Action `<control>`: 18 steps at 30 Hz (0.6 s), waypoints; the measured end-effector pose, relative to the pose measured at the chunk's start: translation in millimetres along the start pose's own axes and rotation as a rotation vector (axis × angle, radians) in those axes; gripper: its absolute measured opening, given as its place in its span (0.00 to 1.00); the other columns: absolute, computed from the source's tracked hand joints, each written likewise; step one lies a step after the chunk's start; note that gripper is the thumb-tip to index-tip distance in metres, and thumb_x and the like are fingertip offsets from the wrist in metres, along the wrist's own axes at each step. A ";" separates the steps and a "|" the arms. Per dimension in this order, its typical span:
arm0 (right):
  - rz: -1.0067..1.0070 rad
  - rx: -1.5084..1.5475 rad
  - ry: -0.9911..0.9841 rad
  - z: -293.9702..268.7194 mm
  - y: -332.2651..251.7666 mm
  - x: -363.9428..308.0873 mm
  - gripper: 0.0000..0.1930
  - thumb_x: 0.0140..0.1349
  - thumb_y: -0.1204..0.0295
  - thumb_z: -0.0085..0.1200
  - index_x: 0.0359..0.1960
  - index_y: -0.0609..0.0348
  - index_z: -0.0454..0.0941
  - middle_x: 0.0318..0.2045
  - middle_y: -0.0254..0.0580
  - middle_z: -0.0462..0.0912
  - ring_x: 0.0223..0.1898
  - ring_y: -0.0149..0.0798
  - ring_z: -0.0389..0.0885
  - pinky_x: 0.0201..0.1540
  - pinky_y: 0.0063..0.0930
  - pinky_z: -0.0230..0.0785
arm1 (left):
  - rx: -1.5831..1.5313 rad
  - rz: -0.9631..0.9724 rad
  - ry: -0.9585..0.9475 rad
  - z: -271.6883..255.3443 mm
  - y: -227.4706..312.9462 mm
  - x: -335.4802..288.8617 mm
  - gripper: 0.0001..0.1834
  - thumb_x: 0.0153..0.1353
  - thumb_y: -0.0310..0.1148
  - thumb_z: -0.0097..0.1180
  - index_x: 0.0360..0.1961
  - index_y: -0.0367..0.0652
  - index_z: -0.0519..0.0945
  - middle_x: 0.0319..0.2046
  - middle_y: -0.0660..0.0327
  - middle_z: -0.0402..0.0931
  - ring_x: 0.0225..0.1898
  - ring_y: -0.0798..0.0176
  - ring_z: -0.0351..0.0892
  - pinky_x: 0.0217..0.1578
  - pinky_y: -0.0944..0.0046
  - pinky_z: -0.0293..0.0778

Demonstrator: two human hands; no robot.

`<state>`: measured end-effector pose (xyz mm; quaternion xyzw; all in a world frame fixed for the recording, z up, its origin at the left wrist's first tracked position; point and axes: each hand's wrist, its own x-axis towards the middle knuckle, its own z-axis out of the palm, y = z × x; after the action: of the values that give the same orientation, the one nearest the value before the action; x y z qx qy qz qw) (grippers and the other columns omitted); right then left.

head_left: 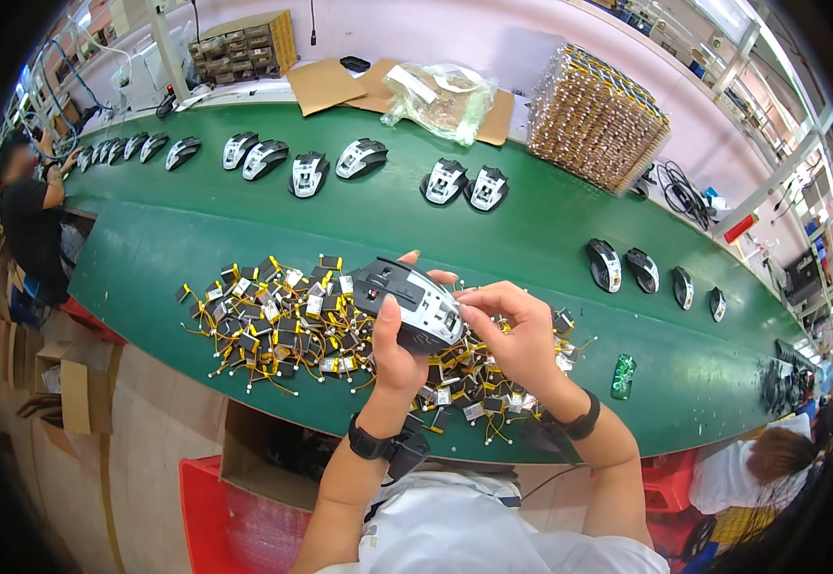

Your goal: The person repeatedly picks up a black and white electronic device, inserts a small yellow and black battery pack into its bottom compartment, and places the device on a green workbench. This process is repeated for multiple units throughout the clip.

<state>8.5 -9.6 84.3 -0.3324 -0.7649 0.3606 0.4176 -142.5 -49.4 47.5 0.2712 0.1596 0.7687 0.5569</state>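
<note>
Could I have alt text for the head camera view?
A person's left hand holds a black-and-white computer mouse, right hand at its end, above small wired packs piled on a green workbench; more mice lie beyond.

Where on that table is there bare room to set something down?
Bare green table lies left of the batteries, and between the green piece and dark parts far right. Crowded: the batteries beneath the left hand and right hand.

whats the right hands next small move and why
Perhaps a gentle press by the right hand at the end of the black-and-silver plastic computer mouse: its fingertips are there, by openings in the silver shell, while the left hand grips the mouse. Whether they pinch something is unclear.
</note>
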 end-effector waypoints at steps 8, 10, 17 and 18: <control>-0.248 -0.265 -0.032 -12.5 -16.4 -2.1 0.08 0.55 0.78 0.64 0.36 0.61 0.81 0.36 0.40 0.83 0.33 0.39 0.83 0.35 0.31 0.77 | -0.016 -0.081 0.040 10.6 4.7 -0.7 0.40 0.67 0.62 0.38 0.66 0.38 0.62 0.48 0.45 0.77 0.45 0.55 0.81 0.46 0.58 0.78; -0.428 -0.428 -0.121 -21.9 -23.7 -1.0 0.09 0.53 0.78 0.65 0.36 0.60 0.80 0.36 0.40 0.81 0.34 0.42 0.82 0.36 0.33 0.76 | -0.010 -0.125 -0.001 3.4 1.1 0.3 0.40 0.69 0.62 0.37 0.68 0.38 0.61 0.48 0.46 0.77 0.46 0.55 0.81 0.45 0.57 0.79; -0.599 -0.634 -0.401 -34.8 -36.1 4.6 0.13 0.48 0.73 0.61 0.36 0.60 0.75 0.34 0.40 0.72 0.36 0.41 0.75 0.38 0.33 0.71 | -0.056 -0.191 -0.067 3.6 -3.9 -2.7 0.40 0.71 0.63 0.32 0.72 0.43 0.52 0.47 0.46 0.77 0.47 0.56 0.80 0.48 0.59 0.78; -0.610 -0.668 -0.427 -36.0 -40.5 5.2 0.13 0.48 0.72 0.61 0.36 0.61 0.75 0.34 0.40 0.72 0.37 0.40 0.75 0.39 0.33 0.71 | -0.044 -0.193 -0.065 3.9 -4.1 -2.0 0.39 0.72 0.62 0.32 0.73 0.46 0.50 0.47 0.46 0.76 0.47 0.56 0.80 0.47 0.59 0.79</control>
<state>29.5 -16.5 134.1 -0.1280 -0.9694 0.0175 0.2087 -136.5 -50.1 47.9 0.2670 0.1498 0.7054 0.6393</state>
